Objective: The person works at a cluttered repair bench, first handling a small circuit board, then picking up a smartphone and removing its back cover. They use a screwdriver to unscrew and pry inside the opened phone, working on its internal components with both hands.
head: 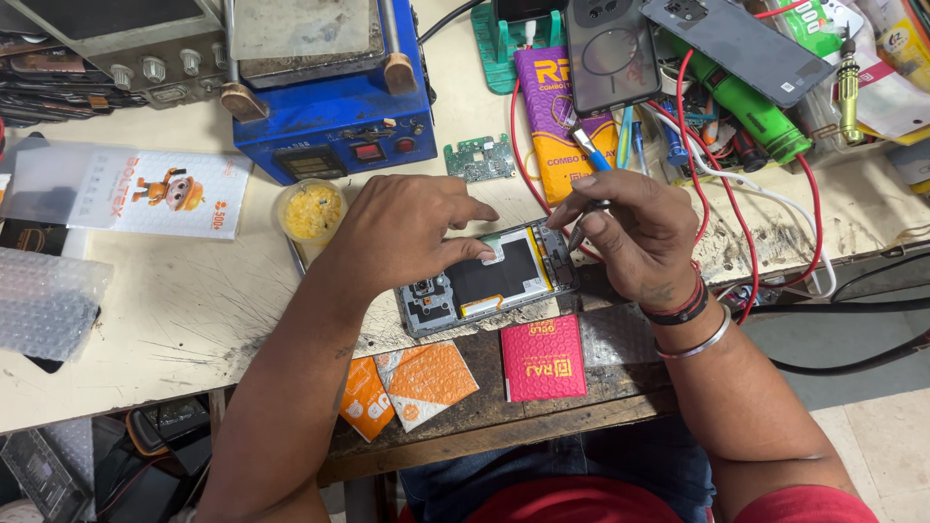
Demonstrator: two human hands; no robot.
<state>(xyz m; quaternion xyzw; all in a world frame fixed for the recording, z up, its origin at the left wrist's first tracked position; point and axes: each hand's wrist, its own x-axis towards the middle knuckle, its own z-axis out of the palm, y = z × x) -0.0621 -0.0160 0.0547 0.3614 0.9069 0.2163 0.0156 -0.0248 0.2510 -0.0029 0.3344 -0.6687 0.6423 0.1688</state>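
Phone: opened phone (pixel 489 281), back off, lies flat near the front edge of the workbench (pixel 194 310)
Left hand: left hand (pixel 402 232) presses down on the phone's upper edge, fingers together, pinning the frame
Right hand: right hand (pixel 635 228) pinches a blue-handled tool (pixel 589 174), tip at the phone's right end
Doing it well: likely best to keep the frame pinned and the tip shallow, levering gently
Beyond the phone: yellow paste tub (pixel 310 211) to its left, small green circuit board (pixel 481 158) behind, pink packet (pixel 543 357) in front
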